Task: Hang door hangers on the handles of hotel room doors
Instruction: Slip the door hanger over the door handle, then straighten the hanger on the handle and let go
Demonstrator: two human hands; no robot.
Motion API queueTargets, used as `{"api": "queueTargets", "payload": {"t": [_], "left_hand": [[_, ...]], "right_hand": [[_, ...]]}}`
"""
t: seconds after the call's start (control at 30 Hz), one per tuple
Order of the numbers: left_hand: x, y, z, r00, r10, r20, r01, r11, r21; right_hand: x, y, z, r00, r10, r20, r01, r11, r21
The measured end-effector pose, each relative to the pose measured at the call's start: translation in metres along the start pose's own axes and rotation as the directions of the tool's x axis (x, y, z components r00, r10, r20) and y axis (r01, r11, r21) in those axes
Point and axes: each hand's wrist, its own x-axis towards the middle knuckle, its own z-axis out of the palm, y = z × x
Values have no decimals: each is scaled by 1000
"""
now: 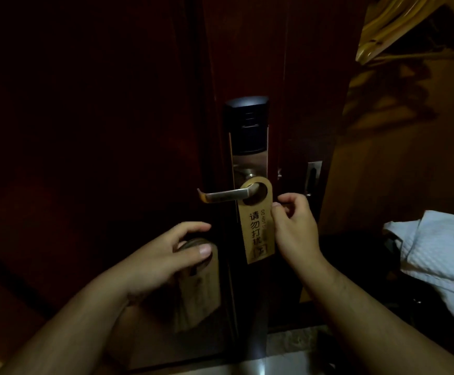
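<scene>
Left hand point(163, 259) grips spares point(198, 293); right hand point(294, 228) pinches hanger point(257, 234) near linen point(442, 253).

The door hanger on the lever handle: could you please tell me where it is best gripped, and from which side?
Pinch the door hanger by its flat right edge just below the hole, coming from the right, as the right hand does. The lever handle juts left through the hole, blocking that side.

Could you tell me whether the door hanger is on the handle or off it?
On: the handle passes through the door hanger's hole; the right hand pinches its edge.
</scene>
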Motion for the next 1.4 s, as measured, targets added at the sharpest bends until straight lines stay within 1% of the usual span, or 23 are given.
{"api": "queueTargets", "payload": {"t": [0.07, 0.13, 0.2, 0.27, 0.3, 0.37, 0.43, 0.53, 0.63, 0.8, 0.83, 0.9, 0.97, 1.0, 1.13, 1.23, 1.4], "left_hand": [[-3, -3, 4, 996, 38, 83, -16, 967, -254], [-2, -7, 9, 988, 60, 140, 18, 866, -500], [3, -10, 12, 974, 72, 215, 77, 787, -612], [10, -9, 17, 954, 96, 286, 120, 750, -651], [14, -8, 18, 952, 89, 294, 134, 741, -658], [23, -8, 20, 966, 25, 258, 154, 745, -650], [32, -7, 18, 977, -40, 209, 163, 775, -610], [46, -3, 12, 982, -115, 150, 176, 846, -503], [63, -1, 4, 975, -143, 169, 206, 862, -462], [88, -5, -14, 954, -108, 281, 240, 838, -490], [91, -6, -17, 950, -97, 296, 237, 841, -487], [97, -9, -21, 948, -81, 307, 226, 851, -474], [103, -11, -23, 946, -58, 320, 210, 860, -466], [105, -12, -25, 943, -44, 331, 203, 862, -465], [114, -11, -32, 924, -15, 381, 198, 872, -447], [117, -13, -38, 916, -17, 401, 189, 900, -393], [111, -16, -43, 935, -11, 353, 137, 933, -334]], "right_hand": [[-1, -5, -2, 1000, -7, 26, 6, 1000, 19], [1, -8, -4, 997, 10, 72, -13, 999, 37], [4, -9, -5, 992, 44, 122, -51, 997, 52], [7, -9, -4, 986, 64, 156, -72, 996, 47], [9, -10, -3, 984, 64, 168, -70, 997, 34], [15, -12, 1, 981, 54, 186, -55, 998, 1], [20, -15, 7, 980, 26, 199, -19, 999, -38], [27, -17, 17, 980, -26, 200, 54, 989, -136], [35, -18, 27, 983, -16, 183, 50, 981, -185], [48, -25, 38, 994, 38, 106, -22, 989, -147], [50, -29, 39, 991, 74, 107, -56, 986, -158], [52, -36, 40, 973, 196, 121, -175, 970, -166], [51, -39, 42, 947, 292, 131, -275, 953, -129], [50, -39, 44, 941, 314, 129, -302, 948, -102], [44, -38, 50, 942, 329, 63, -327, 944, -32], [40, -39, 54, 941, 338, 6, -338, 941, -12], [29, -40, 56, 942, 335, -29, -336, 940, -58]]}}
